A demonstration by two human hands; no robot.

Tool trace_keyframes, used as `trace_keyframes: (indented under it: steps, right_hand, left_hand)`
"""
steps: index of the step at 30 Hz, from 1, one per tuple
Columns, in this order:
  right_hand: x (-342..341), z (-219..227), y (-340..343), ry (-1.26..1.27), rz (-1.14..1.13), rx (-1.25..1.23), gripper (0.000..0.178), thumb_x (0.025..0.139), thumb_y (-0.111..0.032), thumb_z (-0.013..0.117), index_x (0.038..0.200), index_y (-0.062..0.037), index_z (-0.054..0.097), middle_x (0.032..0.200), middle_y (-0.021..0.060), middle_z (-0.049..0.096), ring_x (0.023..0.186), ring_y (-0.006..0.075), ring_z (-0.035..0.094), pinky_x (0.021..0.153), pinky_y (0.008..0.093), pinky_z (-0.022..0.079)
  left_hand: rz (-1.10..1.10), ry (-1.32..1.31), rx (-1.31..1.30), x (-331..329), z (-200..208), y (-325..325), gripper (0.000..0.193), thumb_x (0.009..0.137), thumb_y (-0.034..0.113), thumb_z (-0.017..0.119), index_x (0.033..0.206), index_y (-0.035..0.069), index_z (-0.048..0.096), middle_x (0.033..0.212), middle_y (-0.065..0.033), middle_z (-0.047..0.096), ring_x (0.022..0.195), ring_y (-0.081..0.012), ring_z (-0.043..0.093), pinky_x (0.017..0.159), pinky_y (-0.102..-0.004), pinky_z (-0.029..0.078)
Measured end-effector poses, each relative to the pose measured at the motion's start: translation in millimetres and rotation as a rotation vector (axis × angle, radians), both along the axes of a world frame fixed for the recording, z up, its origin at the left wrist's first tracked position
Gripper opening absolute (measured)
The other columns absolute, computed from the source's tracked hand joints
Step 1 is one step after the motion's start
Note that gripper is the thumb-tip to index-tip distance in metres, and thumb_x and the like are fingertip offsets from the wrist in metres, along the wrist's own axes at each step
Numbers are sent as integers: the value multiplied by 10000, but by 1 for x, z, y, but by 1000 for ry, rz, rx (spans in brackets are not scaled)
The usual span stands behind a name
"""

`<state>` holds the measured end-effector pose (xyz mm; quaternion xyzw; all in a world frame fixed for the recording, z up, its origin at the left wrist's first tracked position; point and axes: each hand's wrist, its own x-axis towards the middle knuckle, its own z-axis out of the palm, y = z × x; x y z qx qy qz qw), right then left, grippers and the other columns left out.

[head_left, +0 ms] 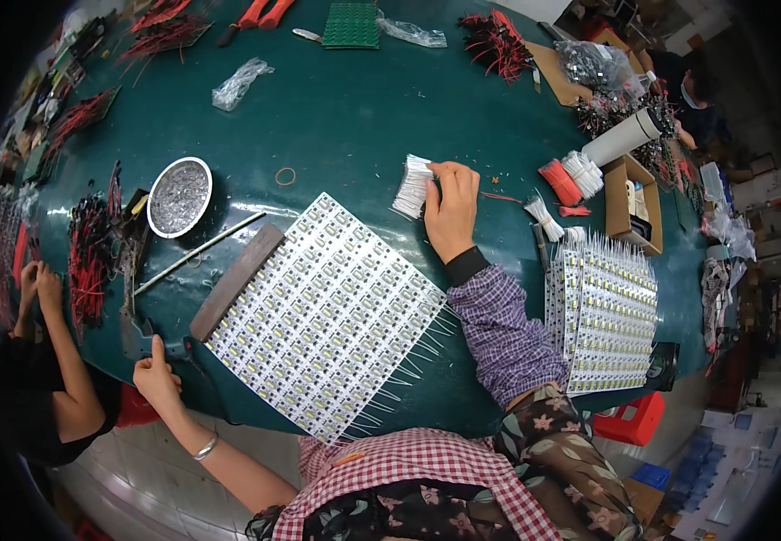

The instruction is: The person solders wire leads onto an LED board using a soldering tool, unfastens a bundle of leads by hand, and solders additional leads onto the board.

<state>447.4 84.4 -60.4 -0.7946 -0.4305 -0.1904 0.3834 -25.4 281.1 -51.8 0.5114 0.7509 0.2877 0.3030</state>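
Note:
My right hand (452,207) is at a bundle of short white wires (411,187), its bent fingers closed at the bundle's right edge. At the left table edge, my left hand (158,377) has its fingers curled and one digit pointing up; what lies inside it is hidden. Just beyond it is a dark grey tool (135,335) with a cord. Between my hands lies a tilted white circuit board panel (327,316) with rows of small yellowish parts. Thin white wires stick out along its lower right edge. A dark bar (237,281) rests along its upper left edge.
A white-rimmed bowl (179,197) and a thin rod (199,252) lie left. On the right are stacked wired panels (602,316), a cardboard box (634,203), red wires (560,182) and a cylindrical flask (623,136). A co-worker's hands (41,284) work at far left.

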Motion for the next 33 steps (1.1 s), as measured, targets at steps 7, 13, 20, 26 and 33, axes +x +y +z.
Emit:
trace_keyframes:
  steps: [7, 13, 20, 26, 33]
  right_hand:
    - [3, 0, 0, -75, 77, -25, 163, 857, -20, 660, 1017, -10, 685, 1050, 91, 632, 1017, 293, 574, 848, 410, 482]
    - [5, -4, 3, -190, 49, -61, 132, 813, -33, 675, 944, -37, 680, 977, 65, 619, 960, 260, 574, 774, 390, 471]
    - [5, 1, 8, -246, 34, -66, 84, 808, -48, 690, 861, -67, 627, 916, 54, 581, 889, 255, 554, 717, 382, 430]
    - [-2, 4, 3, -212, 2, -38, 123, 811, -44, 704, 892, -77, 618, 893, 54, 576, 865, 256, 554, 697, 384, 412]
    - [-33, 29, -17, 16, 121, 105, 100, 820, 35, 703, 890, -23, 661, 819, 89, 609, 776, 283, 593, 670, 376, 473]
  left_hand:
    - [15, -36, -27, 1, -3, 8, 520, 850, 465, 783, 727, 33, 521, 538, -37, 509, 356, -103, 446, 314, -253, 299]
    - [21, 87, 20, 17, 9, 4, 546, 817, 471, 803, 684, 20, 526, 544, -42, 515, 366, -123, 466, 323, -266, 314]
    - [82, -60, -35, 0, -1, 16, 434, 799, 334, 810, 663, 48, 513, 509, -32, 496, 361, -122, 463, 324, -259, 307]
    - [127, -246, 10, -5, -2, 8, 343, 804, 280, 802, 690, 53, 571, 515, -14, 501, 376, -103, 466, 351, -238, 330]
    - [243, -785, 409, -1, 4, -21, 159, 889, 119, 723, 880, -14, 635, 781, -73, 629, 604, -147, 600, 531, -255, 498]
